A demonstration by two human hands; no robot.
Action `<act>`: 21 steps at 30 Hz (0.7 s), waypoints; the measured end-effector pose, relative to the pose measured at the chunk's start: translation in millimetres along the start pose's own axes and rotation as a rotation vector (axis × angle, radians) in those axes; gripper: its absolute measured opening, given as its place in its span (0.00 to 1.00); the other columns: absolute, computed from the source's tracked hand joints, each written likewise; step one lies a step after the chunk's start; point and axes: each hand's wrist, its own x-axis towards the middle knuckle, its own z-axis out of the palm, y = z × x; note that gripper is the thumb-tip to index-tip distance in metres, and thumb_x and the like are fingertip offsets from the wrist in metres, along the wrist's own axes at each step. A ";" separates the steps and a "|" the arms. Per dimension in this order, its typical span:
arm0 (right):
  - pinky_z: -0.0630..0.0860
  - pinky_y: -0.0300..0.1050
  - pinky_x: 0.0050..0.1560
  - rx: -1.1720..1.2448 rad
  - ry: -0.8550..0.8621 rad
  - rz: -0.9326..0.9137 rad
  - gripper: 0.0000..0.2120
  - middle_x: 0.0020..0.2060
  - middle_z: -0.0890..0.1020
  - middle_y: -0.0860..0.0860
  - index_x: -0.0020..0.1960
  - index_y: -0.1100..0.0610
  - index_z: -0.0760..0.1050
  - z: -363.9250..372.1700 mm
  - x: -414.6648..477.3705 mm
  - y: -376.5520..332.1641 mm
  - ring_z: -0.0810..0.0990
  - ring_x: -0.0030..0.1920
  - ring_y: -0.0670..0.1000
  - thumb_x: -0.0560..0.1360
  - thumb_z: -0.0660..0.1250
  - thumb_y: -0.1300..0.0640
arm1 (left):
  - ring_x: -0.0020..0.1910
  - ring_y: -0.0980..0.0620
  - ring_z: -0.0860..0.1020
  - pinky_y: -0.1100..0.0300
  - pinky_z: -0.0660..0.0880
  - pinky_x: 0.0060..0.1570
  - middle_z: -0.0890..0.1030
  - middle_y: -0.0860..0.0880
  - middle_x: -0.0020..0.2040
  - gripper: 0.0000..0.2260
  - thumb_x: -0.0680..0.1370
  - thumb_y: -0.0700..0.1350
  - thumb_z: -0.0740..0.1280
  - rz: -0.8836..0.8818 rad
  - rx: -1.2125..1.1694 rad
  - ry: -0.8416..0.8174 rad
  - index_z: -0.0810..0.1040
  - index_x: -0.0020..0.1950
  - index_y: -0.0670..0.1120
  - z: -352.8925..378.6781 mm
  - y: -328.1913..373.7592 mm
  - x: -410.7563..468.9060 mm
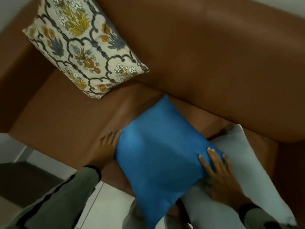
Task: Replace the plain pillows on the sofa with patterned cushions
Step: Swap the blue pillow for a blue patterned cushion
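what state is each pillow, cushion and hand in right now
blue pillow: held between both hands, over the sofa seat
pale pillow: lying on the seat, partly under the blue one
patterned cushion: propped in the sofa corner
left hand: pressed to the blue pillow's edge
right hand: gripping its other edge
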 end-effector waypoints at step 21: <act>0.80 0.57 0.46 1.060 0.525 0.535 0.14 0.41 0.84 0.56 0.45 0.59 0.81 -206.6 176.3 18.1 0.83 0.42 0.56 0.77 0.67 0.47 | 0.63 0.44 0.72 0.38 0.70 0.64 0.72 0.46 0.65 0.52 0.57 0.79 0.68 -0.049 -0.452 0.212 0.57 0.74 0.57 -252.4 -11.2 117.6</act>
